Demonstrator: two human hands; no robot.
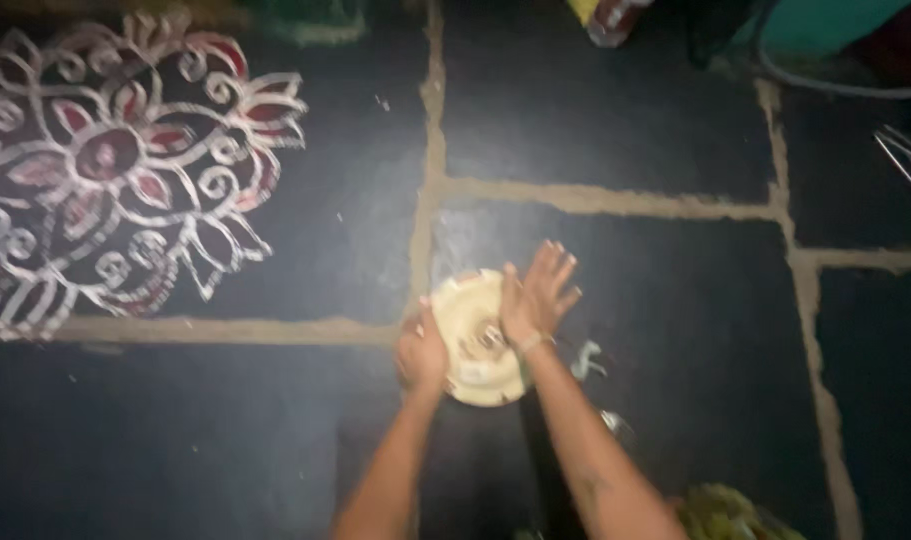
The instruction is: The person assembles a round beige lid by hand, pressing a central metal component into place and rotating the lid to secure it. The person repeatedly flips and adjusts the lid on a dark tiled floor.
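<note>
Cream round plate (476,340), contents blurred, clamped in the left hand (422,352)'s grip; right hand (536,298) open-fingered on it.

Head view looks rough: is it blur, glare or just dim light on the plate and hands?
Head view: dim overall, dark stone floor; the round plate is overexposed, its surface washed out; left hand and right hand are soft with motion blur; the floor drawing is smeared too.
</note>
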